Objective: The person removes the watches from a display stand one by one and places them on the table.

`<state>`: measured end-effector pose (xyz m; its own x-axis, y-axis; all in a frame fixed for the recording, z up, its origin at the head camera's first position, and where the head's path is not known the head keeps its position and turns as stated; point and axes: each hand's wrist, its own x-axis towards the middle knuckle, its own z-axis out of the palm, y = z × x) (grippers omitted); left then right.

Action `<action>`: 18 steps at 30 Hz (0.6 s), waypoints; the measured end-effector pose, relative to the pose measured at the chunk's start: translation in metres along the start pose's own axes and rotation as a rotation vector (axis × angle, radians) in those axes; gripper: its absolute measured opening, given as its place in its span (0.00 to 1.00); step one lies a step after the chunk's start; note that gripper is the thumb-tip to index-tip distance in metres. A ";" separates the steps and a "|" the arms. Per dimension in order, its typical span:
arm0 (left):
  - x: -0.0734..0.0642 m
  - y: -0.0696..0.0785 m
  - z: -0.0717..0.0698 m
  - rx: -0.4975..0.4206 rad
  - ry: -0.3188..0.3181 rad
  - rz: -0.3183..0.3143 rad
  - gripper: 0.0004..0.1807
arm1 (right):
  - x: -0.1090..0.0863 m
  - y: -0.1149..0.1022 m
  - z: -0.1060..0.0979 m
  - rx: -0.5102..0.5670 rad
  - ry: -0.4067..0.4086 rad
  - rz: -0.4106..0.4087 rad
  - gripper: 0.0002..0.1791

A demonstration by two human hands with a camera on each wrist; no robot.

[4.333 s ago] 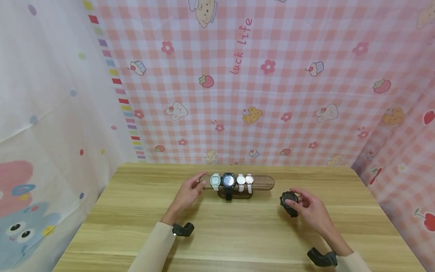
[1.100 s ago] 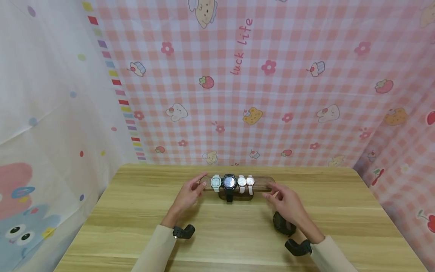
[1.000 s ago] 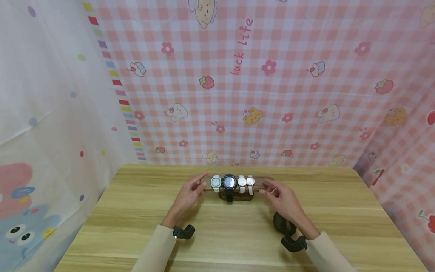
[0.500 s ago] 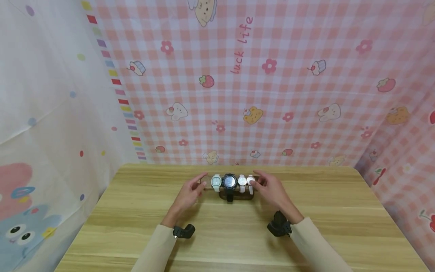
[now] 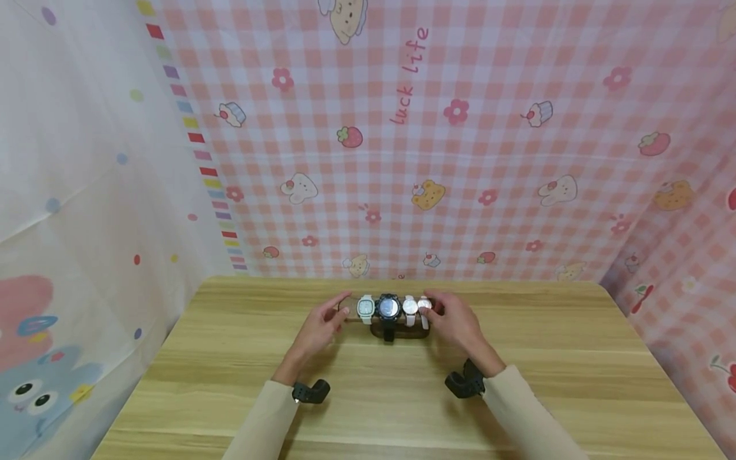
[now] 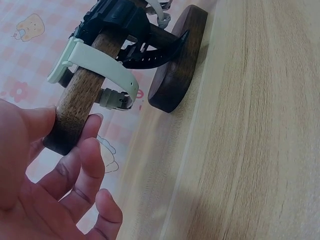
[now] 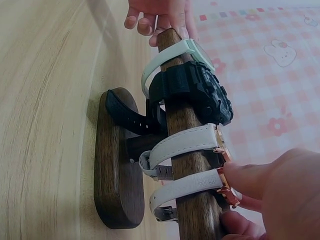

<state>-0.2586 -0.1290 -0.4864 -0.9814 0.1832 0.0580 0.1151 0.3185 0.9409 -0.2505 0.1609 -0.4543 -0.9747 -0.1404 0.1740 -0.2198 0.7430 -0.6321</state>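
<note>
Pink gingham cloth (image 5: pixel 379 121) hangs behind a pale wood-grain table (image 5: pixel 379 409), and what a line-up toward its rear! Left hand (image 5: pixel 317 327) pinches one crossbar end of the wooden stand (image 6: pixel 80 105), steadying it; right hand (image 5: pixel 457 321) pinches the end watch (image 7: pixel 187 189) near the other, thumb against its rose-gold case. Small and probably light, this one: glass and polished metal look slippery and scratchable, so the case rim or strap seems the safer hold. Its stitchless white band looks supple, looped round the dark, rounded bar. Just beside sits a stitched white watch (image 7: pixel 185 142), then the chunky black watch (image 7: pixel 172 84), likely stiffer, its ribbed strap tail dangling, and finally the smooth mint watch (image 7: pixel 167 56). Below, an oval base stands flat.
</note>
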 end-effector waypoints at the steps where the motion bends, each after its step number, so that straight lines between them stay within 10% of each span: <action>1: -0.003 0.006 0.000 -0.001 -0.002 0.001 0.23 | 0.000 0.000 0.000 -0.005 0.001 -0.004 0.24; 18: 0.005 -0.013 -0.002 0.005 -0.023 -0.001 0.23 | -0.002 -0.002 -0.002 -0.007 -0.015 0.028 0.24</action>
<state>-0.2652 -0.1341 -0.4979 -0.9777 0.2039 0.0498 0.1153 0.3237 0.9391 -0.2482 0.1613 -0.4523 -0.9809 -0.1298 0.1448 -0.1926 0.7513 -0.6312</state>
